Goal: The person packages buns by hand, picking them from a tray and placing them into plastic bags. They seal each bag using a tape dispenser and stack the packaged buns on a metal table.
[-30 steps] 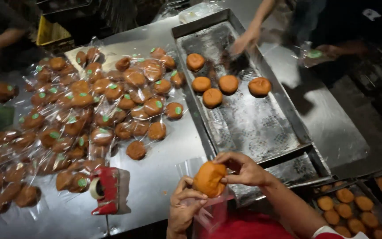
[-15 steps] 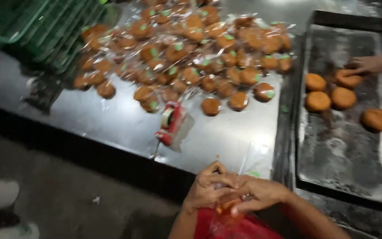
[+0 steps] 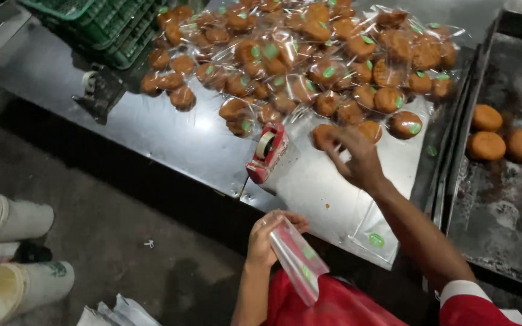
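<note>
Fingers of right hand point(image 3: 357, 162) spread apart over wrapped bun point(image 3: 322, 135), just far-left | left hand point(image 3: 267, 238) pinches empty clear bag point(image 3: 300, 262), near edge

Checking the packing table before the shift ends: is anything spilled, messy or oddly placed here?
The dark metal baking tray is smeared with crumbs and greasy residue around three unwrapped round brown buns. The red tape dispenser sits near the steel table's front edge. Nothing looks spilled.

A small bakery packing room: wrapped buns point(image 3: 309, 66) heaped on a steel table point(image 3: 170, 142), beside a blackened baking tray point(image 3: 502, 211) (three buns unwrapped).
</note>
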